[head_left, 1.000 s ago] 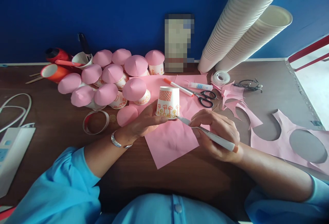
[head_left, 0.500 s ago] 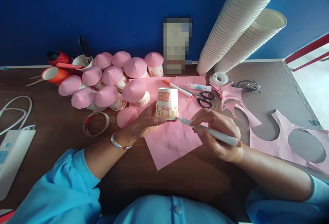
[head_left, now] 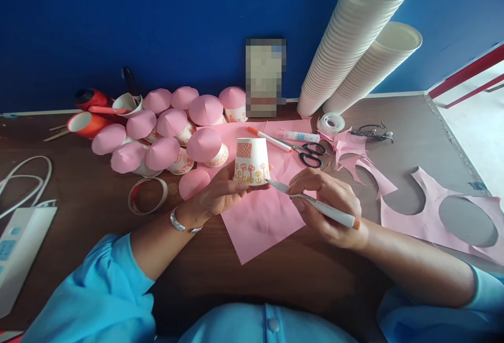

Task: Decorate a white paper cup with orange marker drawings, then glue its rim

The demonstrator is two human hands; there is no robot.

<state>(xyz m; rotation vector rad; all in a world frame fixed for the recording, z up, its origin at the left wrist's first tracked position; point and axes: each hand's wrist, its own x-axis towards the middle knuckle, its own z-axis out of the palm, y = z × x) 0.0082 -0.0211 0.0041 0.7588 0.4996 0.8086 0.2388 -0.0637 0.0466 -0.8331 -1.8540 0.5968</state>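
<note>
In my left hand point(head_left: 220, 194) is an upside-down white paper cup point(head_left: 256, 156), gripped near its lower rim. Orange-red flowers and a cross-hatched rectangle are drawn on its side, with yellowish strokes among the lower stems. My right hand point(head_left: 328, 207) pinches a white marker point(head_left: 326, 209) with an orange-brown end. The marker's tip meets the cup's lower right side, near the rim. Under both hands lies a sheet of pink paper point(head_left: 262, 232). Behind the cup are scissors point(head_left: 311, 154) with black handles, a second marker point(head_left: 271, 139) and a glue stick point(head_left: 302, 136).
Several decorated cups with pink cone tops point(head_left: 163, 153) crowd the left. Two tall cup stacks point(head_left: 352, 43) lean at the blue wall beside a blurred upright panel point(head_left: 264, 78). Tape rolls point(head_left: 147, 196), glasses point(head_left: 372, 132), pink offcuts point(head_left: 427, 219) and a power strip point(head_left: 27, 253) lie around.
The view has shifted slightly, so the wall side appears a little lower. Both hands keep their grips, and the marker tip remains at the cup's lower right.
</note>
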